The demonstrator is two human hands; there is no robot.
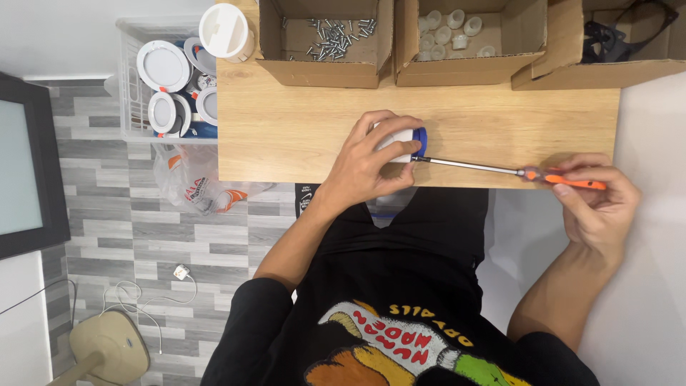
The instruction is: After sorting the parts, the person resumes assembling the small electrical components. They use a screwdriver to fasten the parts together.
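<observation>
- A person in a black printed shirt (400, 314) sits at a wooden desk (300, 129), seen from above.
- The right hand (597, 204), off the desk's right edge, is closed around the orange handle of a screwdriver (514, 171); the fingers pinch the handle from both sides.
- The screwdriver's metal shaft lies nearly level and points left, its tip touching the side of a small white and blue round fitting (407, 141).
- The left hand (371, 161) is clamped over that fitting, fingers curled across its top, holding it on the desk near the front edge, about mid-width.
- A clear plastic bag (196, 187) with orange and white contents hangs off the desk's left front corner, above the grey tiled floor (114, 236).
- A white charger plug and cable (179, 275) lie on the floor, near a beige stand base (107, 347).
- A clear crate (128, 107) left of the desk holds round white lamp discs (163, 66).
- Three open cardboard boxes line the far edge of the desk: the left box (321, 68) holds loose metal screws (336, 36), the middle box (457, 68) holds small white plastic caps (446, 32), the right box (600, 71) holds black parts (614, 32).
- A white round lamp housing (225, 32) stands on the far left corner, just beside the screw box.
</observation>
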